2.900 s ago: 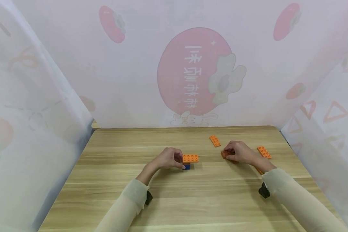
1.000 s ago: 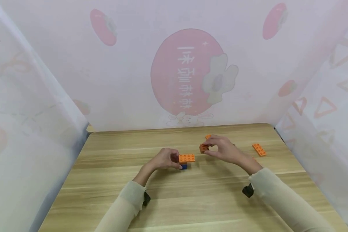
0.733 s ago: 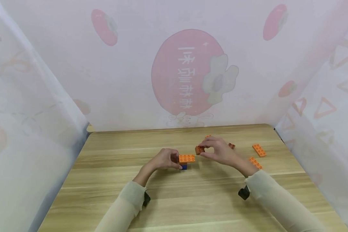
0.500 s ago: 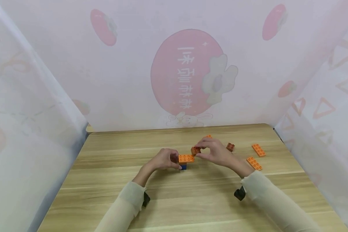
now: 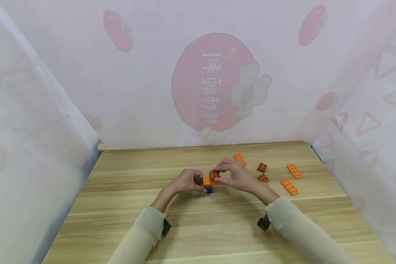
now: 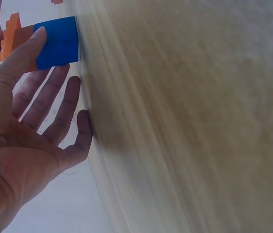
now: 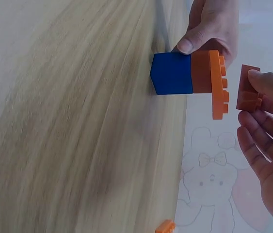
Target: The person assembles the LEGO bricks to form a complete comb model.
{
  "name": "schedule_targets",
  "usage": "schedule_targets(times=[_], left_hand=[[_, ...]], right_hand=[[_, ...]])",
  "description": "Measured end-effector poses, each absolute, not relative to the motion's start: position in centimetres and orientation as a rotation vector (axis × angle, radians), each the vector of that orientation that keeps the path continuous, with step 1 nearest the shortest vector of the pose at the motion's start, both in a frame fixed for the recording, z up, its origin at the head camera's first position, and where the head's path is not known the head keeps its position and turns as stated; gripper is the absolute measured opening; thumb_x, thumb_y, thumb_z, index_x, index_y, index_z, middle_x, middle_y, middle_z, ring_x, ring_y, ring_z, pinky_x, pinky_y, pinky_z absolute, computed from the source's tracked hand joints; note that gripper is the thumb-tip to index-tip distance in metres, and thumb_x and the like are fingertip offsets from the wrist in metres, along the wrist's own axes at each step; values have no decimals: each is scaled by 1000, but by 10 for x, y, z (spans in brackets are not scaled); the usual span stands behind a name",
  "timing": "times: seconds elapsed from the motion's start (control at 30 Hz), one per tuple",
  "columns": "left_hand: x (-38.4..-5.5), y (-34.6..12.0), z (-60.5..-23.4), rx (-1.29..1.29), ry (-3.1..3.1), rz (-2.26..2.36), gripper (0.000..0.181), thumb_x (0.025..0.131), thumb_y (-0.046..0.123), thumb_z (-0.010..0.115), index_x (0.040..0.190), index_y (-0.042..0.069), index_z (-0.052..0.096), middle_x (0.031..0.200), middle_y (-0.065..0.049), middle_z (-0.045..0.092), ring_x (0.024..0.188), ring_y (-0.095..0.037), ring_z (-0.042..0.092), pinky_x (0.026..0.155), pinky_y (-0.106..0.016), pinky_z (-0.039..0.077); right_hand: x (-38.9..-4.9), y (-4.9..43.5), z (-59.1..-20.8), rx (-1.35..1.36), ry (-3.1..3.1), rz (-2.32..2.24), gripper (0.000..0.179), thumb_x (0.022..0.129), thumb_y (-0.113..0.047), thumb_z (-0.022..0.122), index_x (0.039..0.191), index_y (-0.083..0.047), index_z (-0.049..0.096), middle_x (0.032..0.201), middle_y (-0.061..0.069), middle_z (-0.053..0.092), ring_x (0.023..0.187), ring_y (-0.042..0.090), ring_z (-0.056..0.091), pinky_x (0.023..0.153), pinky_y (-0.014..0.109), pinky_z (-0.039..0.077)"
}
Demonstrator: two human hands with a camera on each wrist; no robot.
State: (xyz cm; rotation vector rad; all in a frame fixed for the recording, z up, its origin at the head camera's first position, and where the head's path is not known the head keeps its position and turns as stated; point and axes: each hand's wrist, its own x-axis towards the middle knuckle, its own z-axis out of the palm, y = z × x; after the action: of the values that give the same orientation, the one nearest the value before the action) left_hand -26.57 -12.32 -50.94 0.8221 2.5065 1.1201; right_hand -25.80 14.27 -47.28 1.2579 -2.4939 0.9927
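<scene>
My left hand steadies a small stack on the table, its thumb against the side and its fingers behind. The stack has a blue block at the bottom, a brown brick in the middle and an orange studded plate on top, jutting out to the right. Between thumb and fingertips, my right hand pinches another brown brick. In the right wrist view, a gap separates this brick from the plate's studs. The head view has it overlapping the plate.
To the right lie two loose brown bricks and three orange plates, one at the back and two farther right. The wooden table ends against a printed white curtain at the back, with curtains on both sides.
My right hand has carried the brown brick leftward from the loose pieces to above the orange plate. My left hand keeps its hold on the stack.
</scene>
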Motion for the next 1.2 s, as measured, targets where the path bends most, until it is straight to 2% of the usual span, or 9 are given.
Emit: schedule_targets(times=[0.1, 0.33, 0.63, 0.77, 0.93, 1.2], left_hand=[[-266, -123, -509, 826, 2509, 1119, 23, 84, 18, 93, 94, 14, 72, 95, 5, 79, 87, -8, 73, 87, -35, 60], [-266, -123, -508, 823, 2507, 1130, 23, 83, 17, 93, 94, 13, 72, 95, 4, 80, 89, -11, 74, 89, -36, 60], [-265, -123, -508, 813, 2490, 1155, 23, 83, 17, 93, 95, 13, 73, 96, 2, 80, 92, -13, 75, 89, -34, 60], [-264, -123, -509, 802, 2483, 1166, 23, 84, 17, 93, 95, 13, 73, 96, 3, 80, 92, -13, 75, 90, -36, 60], [-265, -123, -510, 807, 2490, 1157, 23, 84, 19, 92, 97, 13, 74, 96, 4, 80, 92, -11, 75, 90, -37, 60], [-266, -123, -512, 796, 2480, 1170, 23, 83, 19, 93, 97, 14, 74, 96, 6, 80, 92, -9, 75, 91, -37, 60]], right_hand=[[-258, 140, -473, 1267, -2501, 1004, 31, 89, -16, 88, 118, -8, 80, 109, 1, 73, 95, 14, 67, 77, 32, 58], [-261, 136, -475, 1315, -2483, 1039, 30, 91, -15, 86, 119, -6, 79, 108, 2, 74, 91, 25, 71, 73, 29, 57], [-262, 130, -476, 1340, -2475, 1023, 31, 91, -18, 86, 118, -5, 79, 107, 4, 74, 89, 21, 71, 71, 24, 55], [-261, 129, -476, 1333, -2495, 1033, 31, 92, -21, 86, 118, -6, 79, 107, 3, 74, 89, 18, 70, 71, 30, 58], [-262, 128, -478, 1315, -2508, 1032, 31, 91, -22, 86, 118, -7, 80, 108, 2, 74, 90, 16, 70, 72, 28, 58], [-263, 125, -482, 1330, -2514, 1058, 30, 91, -18, 86, 117, -5, 80, 107, 4, 73, 91, 16, 70, 73, 41, 63]])
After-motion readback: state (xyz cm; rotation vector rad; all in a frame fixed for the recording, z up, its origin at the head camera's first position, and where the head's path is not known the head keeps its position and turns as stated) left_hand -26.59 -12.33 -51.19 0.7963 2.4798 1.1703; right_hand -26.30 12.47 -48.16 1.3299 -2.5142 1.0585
